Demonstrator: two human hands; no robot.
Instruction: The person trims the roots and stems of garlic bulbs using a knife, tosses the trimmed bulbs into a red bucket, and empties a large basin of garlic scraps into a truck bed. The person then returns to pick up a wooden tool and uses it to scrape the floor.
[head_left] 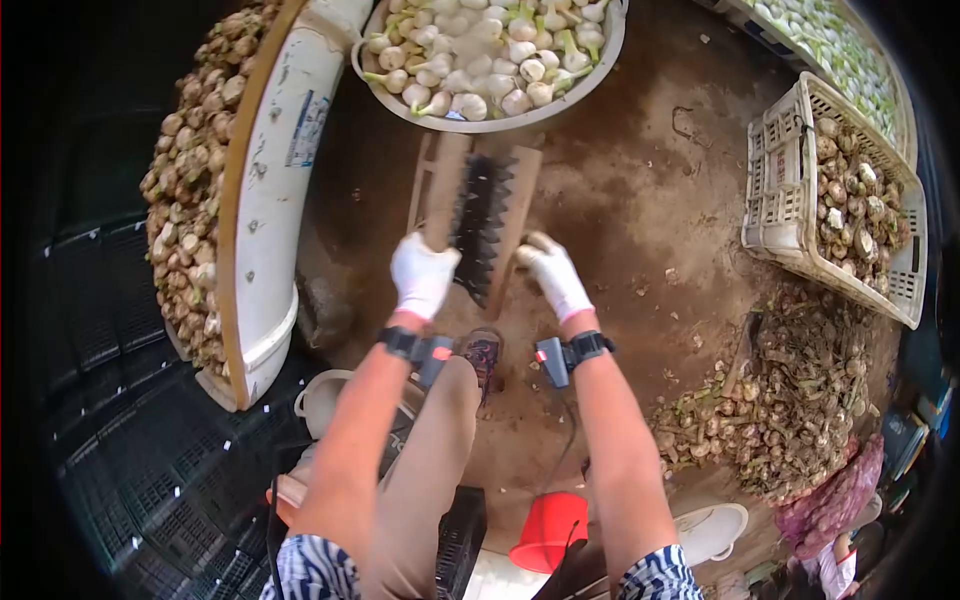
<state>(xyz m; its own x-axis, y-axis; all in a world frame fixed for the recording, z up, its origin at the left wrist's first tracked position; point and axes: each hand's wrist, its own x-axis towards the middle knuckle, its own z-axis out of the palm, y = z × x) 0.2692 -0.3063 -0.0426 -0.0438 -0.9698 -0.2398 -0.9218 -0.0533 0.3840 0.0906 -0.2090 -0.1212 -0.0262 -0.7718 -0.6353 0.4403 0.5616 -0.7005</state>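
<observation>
In front of me is a wooden frame of two boards with black saw-toothed strips running down its middle. My left hand, in a white glove, is closed at the near end of the left board. My right hand, gloved too, has its fingers curled against the right board's edge; its fingertips are partly hidden. Just beyond the frame's far end sits a large round basin full of trimmed garlic bulbs, blurred in the middle.
At left, garlic is heaped behind a wood-edged white trough. A crate of garlic stands at right, above a pile of garlic and dry stalks. A red bucket and mesh sack are nearer. A person's sleeve shows bottom right.
</observation>
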